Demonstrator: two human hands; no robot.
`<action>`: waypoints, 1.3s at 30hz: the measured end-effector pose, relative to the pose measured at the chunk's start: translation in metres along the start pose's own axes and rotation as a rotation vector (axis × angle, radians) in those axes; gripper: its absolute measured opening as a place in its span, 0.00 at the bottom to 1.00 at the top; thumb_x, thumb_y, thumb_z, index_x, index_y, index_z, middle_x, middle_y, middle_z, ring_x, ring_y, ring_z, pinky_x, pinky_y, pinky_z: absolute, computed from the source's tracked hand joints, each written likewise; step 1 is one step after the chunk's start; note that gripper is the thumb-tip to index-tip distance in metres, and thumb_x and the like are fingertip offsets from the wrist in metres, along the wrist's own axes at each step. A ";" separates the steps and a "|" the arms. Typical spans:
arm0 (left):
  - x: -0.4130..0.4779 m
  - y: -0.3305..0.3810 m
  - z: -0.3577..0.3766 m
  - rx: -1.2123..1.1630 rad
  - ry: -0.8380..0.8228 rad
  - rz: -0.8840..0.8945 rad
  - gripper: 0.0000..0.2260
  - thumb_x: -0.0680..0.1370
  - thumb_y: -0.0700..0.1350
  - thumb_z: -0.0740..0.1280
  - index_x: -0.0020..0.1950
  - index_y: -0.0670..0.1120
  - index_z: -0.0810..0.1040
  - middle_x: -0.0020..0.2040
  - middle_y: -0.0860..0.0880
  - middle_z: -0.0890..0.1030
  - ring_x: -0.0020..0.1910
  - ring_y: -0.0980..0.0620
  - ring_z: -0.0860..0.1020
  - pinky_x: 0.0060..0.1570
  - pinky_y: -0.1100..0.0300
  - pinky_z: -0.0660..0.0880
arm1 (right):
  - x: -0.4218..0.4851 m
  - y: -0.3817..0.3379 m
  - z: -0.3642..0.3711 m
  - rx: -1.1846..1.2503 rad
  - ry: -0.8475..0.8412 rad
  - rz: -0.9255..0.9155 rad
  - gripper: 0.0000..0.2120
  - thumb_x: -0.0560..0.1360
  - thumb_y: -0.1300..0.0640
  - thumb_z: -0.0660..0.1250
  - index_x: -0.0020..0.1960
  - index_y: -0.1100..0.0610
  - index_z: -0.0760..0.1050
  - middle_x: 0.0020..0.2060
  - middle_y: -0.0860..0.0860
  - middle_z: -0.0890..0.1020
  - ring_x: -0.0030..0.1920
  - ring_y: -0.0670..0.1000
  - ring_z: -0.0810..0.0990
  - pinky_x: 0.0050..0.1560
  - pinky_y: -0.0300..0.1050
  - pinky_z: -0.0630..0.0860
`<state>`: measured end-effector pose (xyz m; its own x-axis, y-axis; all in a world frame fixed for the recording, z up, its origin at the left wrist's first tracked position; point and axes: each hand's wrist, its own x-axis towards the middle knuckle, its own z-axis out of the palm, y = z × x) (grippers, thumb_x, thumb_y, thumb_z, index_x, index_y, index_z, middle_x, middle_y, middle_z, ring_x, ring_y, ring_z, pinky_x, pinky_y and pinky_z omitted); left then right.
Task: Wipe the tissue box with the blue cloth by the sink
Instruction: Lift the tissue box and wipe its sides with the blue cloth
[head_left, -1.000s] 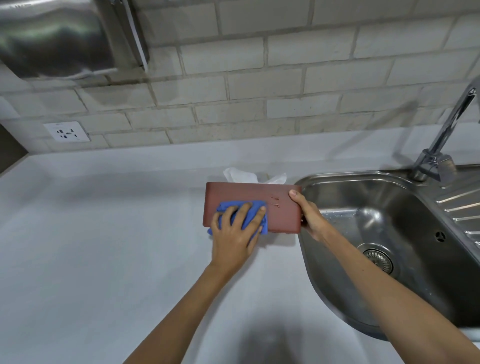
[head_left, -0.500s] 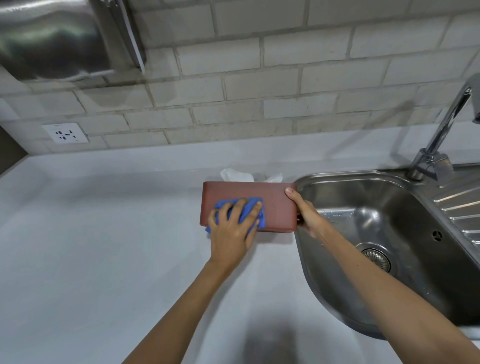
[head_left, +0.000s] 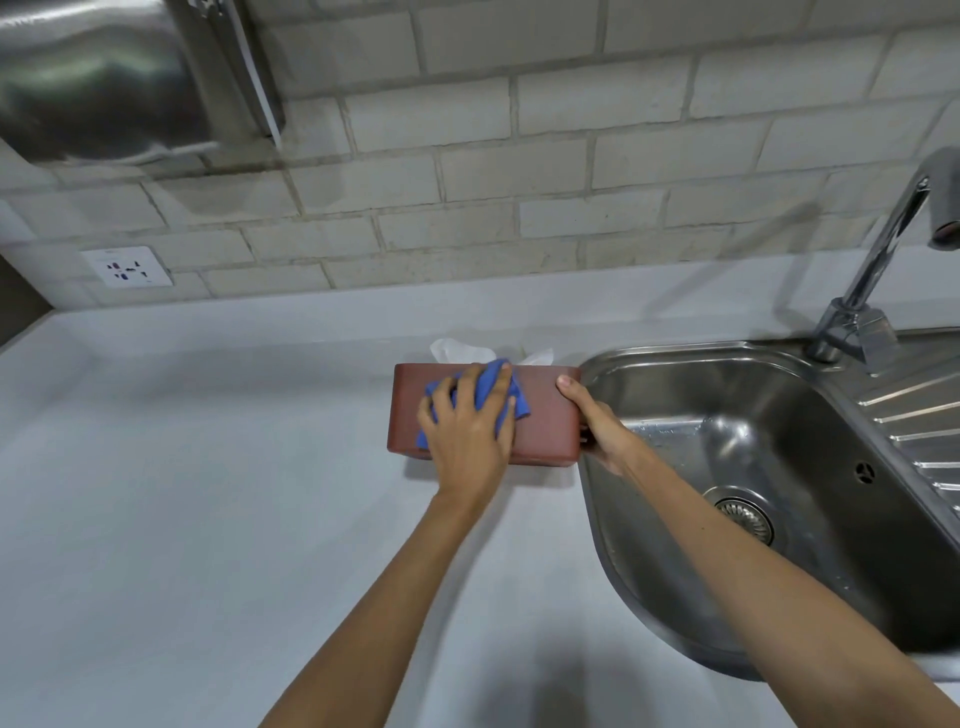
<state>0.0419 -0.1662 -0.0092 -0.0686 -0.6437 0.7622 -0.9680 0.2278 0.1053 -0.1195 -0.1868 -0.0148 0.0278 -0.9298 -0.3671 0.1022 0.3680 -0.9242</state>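
A reddish-brown tissue box (head_left: 545, 421) stands on the white counter just left of the sink, with white tissue (head_left: 457, 351) sticking out of its top. My left hand (head_left: 467, 431) presses a crumpled blue cloth (head_left: 485, 389) flat against the box's near face, fingers reaching its top edge. My right hand (head_left: 592, 421) grips the box's right end, thumb on the top corner, the other fingers hidden behind the end.
A steel sink (head_left: 613, 364) with a drain (head_left: 743, 517) lies to the right, a tap (head_left: 878, 275) behind it and a ribbed drainboard (head_left: 924, 421) at far right. A wall socket (head_left: 130, 266) sits at left on the brick wall. A steel hood (head_left: 104, 78) hangs at upper left.
My left hand has slid the blue cloth up the box's near face, from its lower part to the top edge. My right hand keeps its hold on the box's right end.
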 end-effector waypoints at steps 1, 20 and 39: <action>0.004 0.011 0.002 -0.004 -0.006 -0.016 0.17 0.75 0.51 0.60 0.58 0.52 0.82 0.55 0.47 0.82 0.53 0.47 0.68 0.53 0.48 0.72 | 0.000 0.001 0.000 0.005 -0.005 -0.004 0.31 0.68 0.35 0.67 0.60 0.56 0.75 0.51 0.55 0.83 0.52 0.55 0.80 0.60 0.51 0.75; -0.037 0.050 0.010 -0.010 0.065 0.308 0.17 0.74 0.51 0.64 0.63 0.54 0.74 0.60 0.49 0.73 0.54 0.47 0.70 0.56 0.48 0.65 | 0.008 -0.004 -0.010 -0.032 -0.087 0.073 0.38 0.53 0.27 0.71 0.46 0.59 0.78 0.37 0.55 0.82 0.38 0.53 0.81 0.43 0.45 0.78; -0.005 0.051 0.002 -0.060 -0.025 0.011 0.20 0.72 0.50 0.60 0.61 0.49 0.80 0.58 0.44 0.81 0.55 0.45 0.68 0.55 0.48 0.68 | 0.008 -0.001 -0.005 0.002 -0.016 -0.006 0.18 0.73 0.40 0.65 0.47 0.55 0.78 0.30 0.46 0.84 0.39 0.49 0.79 0.39 0.42 0.74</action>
<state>-0.0079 -0.1531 -0.0091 -0.0855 -0.6587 0.7475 -0.9511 0.2775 0.1358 -0.1247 -0.1943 -0.0175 0.0426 -0.9322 -0.3594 0.1046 0.3619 -0.9263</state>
